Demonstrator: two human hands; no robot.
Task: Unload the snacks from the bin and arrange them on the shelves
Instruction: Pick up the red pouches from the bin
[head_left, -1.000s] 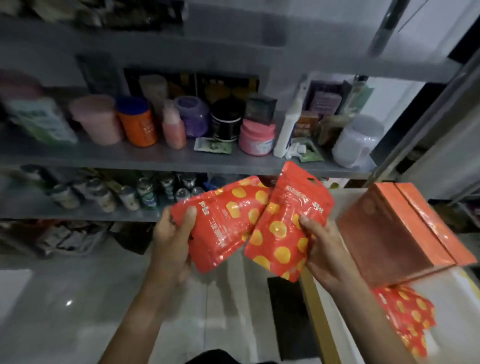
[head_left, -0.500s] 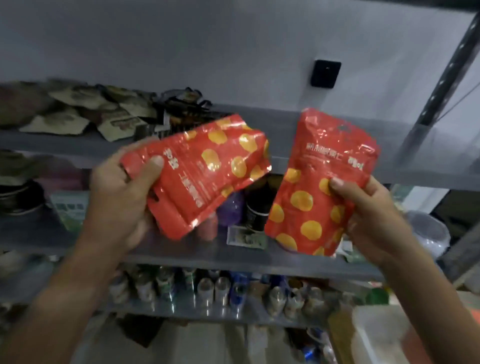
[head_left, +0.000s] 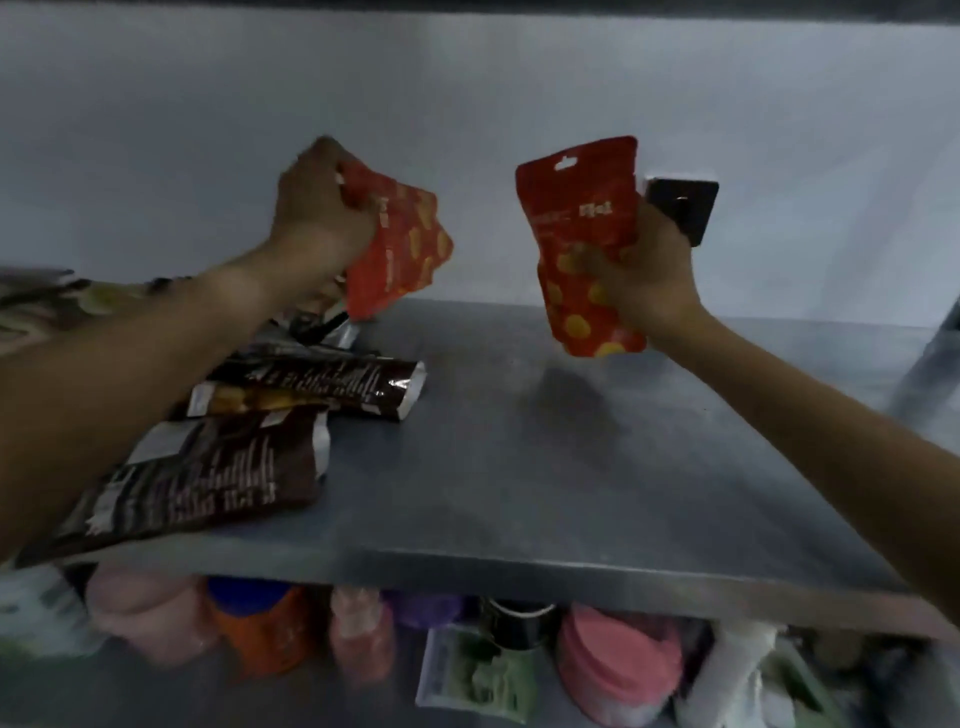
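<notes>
My left hand (head_left: 317, 218) grips the top of a red snack pouch with yellow dots (head_left: 400, 249); it hangs tilted, its lower edge close to the grey metal shelf (head_left: 571, 467), near the back. My right hand (head_left: 649, 275) holds a second red dotted pouch (head_left: 582, 228) upright above the shelf's middle, a little off the surface. The bin is out of view.
Several dark brown snack packets (head_left: 249, 462) lie on the shelf's left part under my left forearm. A black box (head_left: 685, 202) is fixed to the grey wall behind my right hand. Jars and bottles (head_left: 613, 665) stand on the shelf below.
Both hands have risen with their pouches from the middle shelf level to over the upper shelf. The view has tilted up, and the pouches are further apart.
</notes>
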